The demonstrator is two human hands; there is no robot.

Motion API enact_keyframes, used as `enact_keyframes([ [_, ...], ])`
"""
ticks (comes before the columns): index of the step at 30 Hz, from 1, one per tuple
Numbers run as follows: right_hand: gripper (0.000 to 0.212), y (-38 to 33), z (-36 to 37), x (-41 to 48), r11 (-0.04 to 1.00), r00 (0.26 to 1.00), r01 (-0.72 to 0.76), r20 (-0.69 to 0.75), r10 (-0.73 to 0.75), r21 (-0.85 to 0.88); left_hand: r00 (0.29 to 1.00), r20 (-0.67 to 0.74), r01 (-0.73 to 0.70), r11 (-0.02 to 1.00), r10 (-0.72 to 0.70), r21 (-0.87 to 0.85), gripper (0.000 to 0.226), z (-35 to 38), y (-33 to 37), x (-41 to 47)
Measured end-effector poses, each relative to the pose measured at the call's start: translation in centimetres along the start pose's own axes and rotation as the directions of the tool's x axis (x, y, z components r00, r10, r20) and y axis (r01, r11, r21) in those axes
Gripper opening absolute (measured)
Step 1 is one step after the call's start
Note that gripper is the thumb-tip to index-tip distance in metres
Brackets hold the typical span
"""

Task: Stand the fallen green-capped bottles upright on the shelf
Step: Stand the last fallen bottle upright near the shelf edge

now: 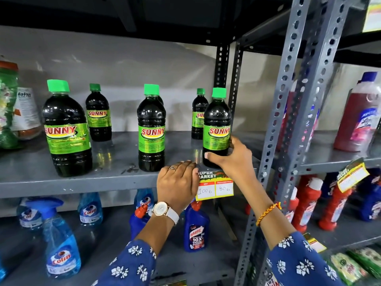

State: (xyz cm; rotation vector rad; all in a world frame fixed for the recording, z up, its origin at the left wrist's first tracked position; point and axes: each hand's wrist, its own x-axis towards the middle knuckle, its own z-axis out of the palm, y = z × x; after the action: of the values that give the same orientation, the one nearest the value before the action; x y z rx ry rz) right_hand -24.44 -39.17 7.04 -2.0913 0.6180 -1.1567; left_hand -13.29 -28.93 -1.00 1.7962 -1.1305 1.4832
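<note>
Several dark bottles with green caps and green SUNNY labels stand upright on the grey metal shelf (61, 182). My right hand (231, 155) grips the lower part of the front right bottle (216, 124), which stands near the shelf's front edge. My left hand (177, 182) rests fingers down on the shelf's front lip, holding nothing, just left of a price tag (215, 185). A middle bottle (151, 129) and a large left bottle (66, 129) stand in front. Two smaller-looking bottles (98, 112) (199, 114) stand behind.
A slotted grey upright (288, 112) borders the shelf on the right, close to my right hand. Blue spray bottles (59, 240) and a blue Harpic bottle (195, 230) sit on the shelf below. Red bottles (358, 112) fill the neighbouring rack. Green packets (7, 104) stand far left.
</note>
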Motion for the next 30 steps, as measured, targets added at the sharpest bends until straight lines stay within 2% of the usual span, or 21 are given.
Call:
enact_keyframes([
  [11,0.053,1.1,0.4,-0.2,0.998,0.998,0.061,-0.002,-0.061,0.01,0.997,0.06,0.049,0.999,-0.049,-0.005,0.04,-0.5,0.4,-0.1],
  [14,0.073,1.7,0.6,-0.6,0.996,0.996,0.083,-0.048,-0.081,0.025,0.993,0.093,0.071,0.997,-0.067,-0.041,0.046,-0.9,0.6,-0.3],
  [15,0.08,1.5,0.7,-1.2,0.994,0.985,0.113,-0.128,-0.113,-0.008,0.994,0.094,0.068,0.994,-0.06,-0.082,0.047,-1.3,0.5,-0.4],
  [17,0.072,0.3,1.1,-2.7,0.948,0.894,0.306,-0.317,-0.316,-0.081,0.998,0.051,0.045,0.983,-0.037,-0.18,0.045,-2.4,0.1,-0.7],
  [19,0.055,-1.4,2.5,-4.0,0.873,0.807,0.487,-0.367,-0.463,-0.033,0.999,-0.022,0.044,0.975,-0.05,-0.216,0.042,-4.1,-0.6,-0.9],
  [20,0.051,-2.3,3.7,-4.5,0.85,0.812,0.524,-0.335,-0.477,0.059,0.995,-0.061,0.061,0.978,-0.075,-0.201,0.04,-5.3,-1.2,-1.0],
  [23,0.062,-5.6,7.3,-5.7,0.836,0.891,0.453,-0.167,-0.421,0.308,0.958,-0.19,0.197,0.975,-0.215,-0.107,0.03,-8.7,-4.0,-0.2],
  [25,0.082,-7.3,9.4,-6.0,0.864,0.924,0.383,-0.112,-0.367,0.327,0.897,-0.291,0.321,0.943,-0.334,-0.092,0.029,-11.0,-7.2,0.5],
  [27,0.1,-8.0,10.5,-5.7,0.913,0.962,0.274,-0.092,-0.258,0.303,0.823,-0.348,0.453,0.888,-0.449,-0.075,0.038,-12.7,-10.8,1.1],
  [28,0.107,-8.1,10.9,-5.3,0.935,0.979,0.202,-0.069,-0.19,0.29,0.795,-0.329,0.52,0.852,-0.509,-0.063,0.047,-13.4,-12.6,1.3],
  [30,0.116,-7.9,11.4,-4.6,0.96,0.997,0.072,0.001,-0.075,0.27,0.748,-0.179,0.645,0.763,-0.639,-0.031,0.075,-14.1,-15.5,1.3],
])
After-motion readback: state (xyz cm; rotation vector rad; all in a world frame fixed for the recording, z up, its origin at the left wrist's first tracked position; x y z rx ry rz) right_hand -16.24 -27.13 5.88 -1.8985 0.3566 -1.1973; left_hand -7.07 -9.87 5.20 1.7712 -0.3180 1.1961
